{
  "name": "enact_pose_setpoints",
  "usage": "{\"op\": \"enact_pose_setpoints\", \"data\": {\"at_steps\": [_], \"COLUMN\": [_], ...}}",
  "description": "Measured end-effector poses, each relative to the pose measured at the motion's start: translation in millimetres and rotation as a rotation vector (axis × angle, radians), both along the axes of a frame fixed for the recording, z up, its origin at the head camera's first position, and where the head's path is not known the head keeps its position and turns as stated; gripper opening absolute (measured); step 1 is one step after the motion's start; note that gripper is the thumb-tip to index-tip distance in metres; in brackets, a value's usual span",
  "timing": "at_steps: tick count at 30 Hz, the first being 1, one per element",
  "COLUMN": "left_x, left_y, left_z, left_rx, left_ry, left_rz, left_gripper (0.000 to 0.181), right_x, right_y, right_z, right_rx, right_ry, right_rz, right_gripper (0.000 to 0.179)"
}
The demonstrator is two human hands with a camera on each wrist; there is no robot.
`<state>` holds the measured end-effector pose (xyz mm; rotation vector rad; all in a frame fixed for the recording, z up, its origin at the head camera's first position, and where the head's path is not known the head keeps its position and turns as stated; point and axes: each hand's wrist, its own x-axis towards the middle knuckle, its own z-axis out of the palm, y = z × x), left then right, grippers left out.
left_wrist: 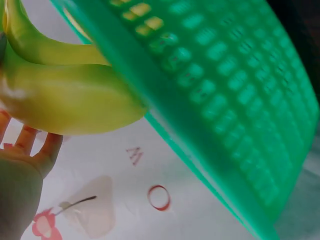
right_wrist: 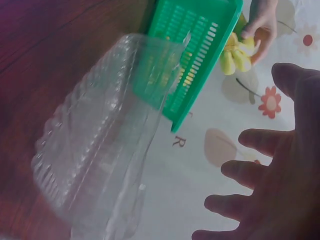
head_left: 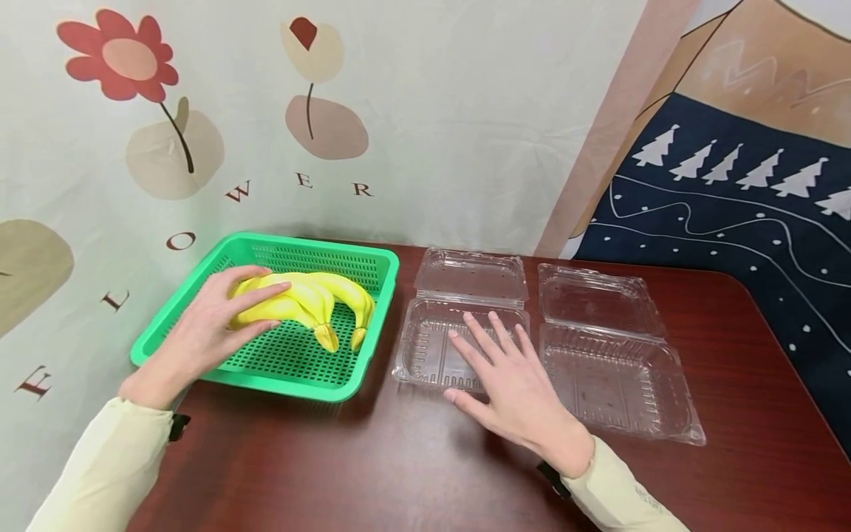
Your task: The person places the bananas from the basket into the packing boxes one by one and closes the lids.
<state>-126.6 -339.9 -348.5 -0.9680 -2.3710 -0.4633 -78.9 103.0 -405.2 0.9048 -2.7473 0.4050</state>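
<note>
In the head view my left hand (head_left: 209, 318) grips a bunch of yellow bananas (head_left: 295, 290), fingers on top and thumb at the near side. The bunch is raised over a green slotted basket (head_left: 347, 390). Beside it another banana (head_left: 352, 294) shows, its stem end toward the basket's right wall. The right wrist view shows the held bananas (right_wrist: 236, 56) above the rim and yellow through the slots. Spread fingers mark my right hand (head_left: 518, 388), which hovers over the left clear plastic clamshell box (head_left: 425, 343) with nothing in its grasp.
A second clear clamshell box (head_left: 608, 384), lid folded back, lies to the right on the dark red-brown table (head_left: 332, 473). A printed cloth (head_left: 452, 148) with flowers and letters hangs behind the table. Darker cloth with white trees (head_left: 725, 192) hangs at the right.
</note>
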Motion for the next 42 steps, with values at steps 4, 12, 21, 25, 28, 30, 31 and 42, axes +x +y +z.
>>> {"op": "enact_pose_setpoints", "data": {"at_steps": [4, 12, 21, 25, 28, 30, 31, 42], "left_x": [1.8, 4.9, 5.8, 5.4, 4.7, 4.1, 3.6, -1.0], "left_y": [13.6, 37.7, 64.9, 76.8, 84.4, 89.8, 92.6, 126.9], "left_z": [3.3, 11.7, 20.5, 22.0, 22.2, 21.9, 21.5, 21.4], "left_rx": [0.052, 0.100, 0.131, 0.135, 0.125, 0.118, 0.113, 0.122], "left_ry": [0.006, 0.008, 0.012, 0.009, -0.002, -0.015, -0.020, -0.015], "left_rz": [0.001, -0.020, -0.063, -0.076, -0.081, -0.081, -0.084, -0.136], "left_gripper": [0.061, 0.060, 0.056, 0.056, 0.056, 0.057, 0.057, 0.057], "right_x": [0.4, -1.3, -4.9, -5.7, -6.1, -6.2, -6.1, -6.2], "right_y": [10.2, 31.7, 53.4, 61.3, 66.1, 68.9, 70.2, 79.0], "right_z": [-1.8, -6.9, -14.4, -16.9, -18.7, -19.7, -20.2, -20.9], "right_rx": [-0.006, -0.010, -0.013, -0.011, -0.006, 0.001, 0.005, 0.046], "right_ry": [-0.005, -0.003, -0.045, -0.051, -0.058, -0.063, -0.066, -0.106], "right_rz": [-0.026, -0.075, -0.112, -0.121, -0.124, -0.125, -0.127, -0.155], "right_gripper": [0.075, 0.077, 0.080, 0.082, 0.082, 0.082, 0.082, 0.083]}}
